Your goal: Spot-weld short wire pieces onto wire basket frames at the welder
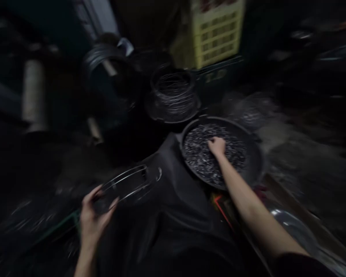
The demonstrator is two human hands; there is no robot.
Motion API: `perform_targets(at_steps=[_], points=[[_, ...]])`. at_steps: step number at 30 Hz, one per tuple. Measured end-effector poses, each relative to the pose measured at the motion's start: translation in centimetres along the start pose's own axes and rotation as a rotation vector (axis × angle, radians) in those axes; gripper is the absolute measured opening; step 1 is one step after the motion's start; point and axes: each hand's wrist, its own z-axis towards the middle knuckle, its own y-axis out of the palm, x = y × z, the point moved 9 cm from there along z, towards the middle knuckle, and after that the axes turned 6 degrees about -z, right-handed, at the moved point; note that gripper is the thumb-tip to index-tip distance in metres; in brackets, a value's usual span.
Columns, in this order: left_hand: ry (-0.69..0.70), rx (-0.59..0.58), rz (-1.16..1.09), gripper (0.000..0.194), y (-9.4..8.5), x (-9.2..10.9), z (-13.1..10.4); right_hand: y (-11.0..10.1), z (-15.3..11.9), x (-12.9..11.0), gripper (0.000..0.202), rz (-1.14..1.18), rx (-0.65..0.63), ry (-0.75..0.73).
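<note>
My left hand (pixel 92 215) grips the near end of a thin metal wire frame (pixel 129 177), with the thumb and fingers on either side of it. The frame tilts up to the right above a dark cloth (pixel 173 207) over my lap. Reaching out to the right, my right hand (pixel 217 146) is closed over a wide round pan (pixel 255 165). Many small dark, shiny pieces (pixel 198 154), apparently metal, fill much of the pan. Motion blur hides whatever is between the right fingertips.
Behind the pan stands a coil of wire (pixel 174 98) on a round base. A yellow crate (pixel 217 34) rests on a dark green box (pixel 219 77) at the back. A pale cylinder (pixel 34 94) stands at left. A clear round container (pixel 294 227) lies near my right forearm.
</note>
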Motion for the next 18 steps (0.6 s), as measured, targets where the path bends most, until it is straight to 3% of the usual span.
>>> perform_targets(at_steps=[1,4,7,10,13,15,18], points=[[0.064,0.087,0.020,0.062,-0.4,0.7,0.3,0.2,0.0,0.4,0.020,0.020,0.002,0.007],[0.111,-0.004,0.060,0.053,1.6,0.1,1.1,0.3,0.8,1.9,0.018,0.071,0.026,0.056],[0.126,-0.086,0.097,0.066,2.6,0.0,0.8,-1.4,0.3,2.4,0.016,0.115,0.073,0.073],[0.156,-0.117,0.219,0.078,2.6,1.9,0.4,-4.9,-3.3,0.1,0.015,0.308,0.137,-0.050],[0.221,-0.140,0.332,0.077,3.0,4.3,0.8,-6.9,-9.7,-4.8,0.020,0.503,0.162,-0.299],[0.262,-0.194,0.325,0.074,3.7,5.1,1.3,-5.4,-14.3,-8.0,0.021,0.516,0.077,-0.446],[0.254,-0.189,0.240,0.067,3.4,4.4,2.0,-0.1,-19.6,-11.0,0.022,0.465,-0.119,-0.649]])
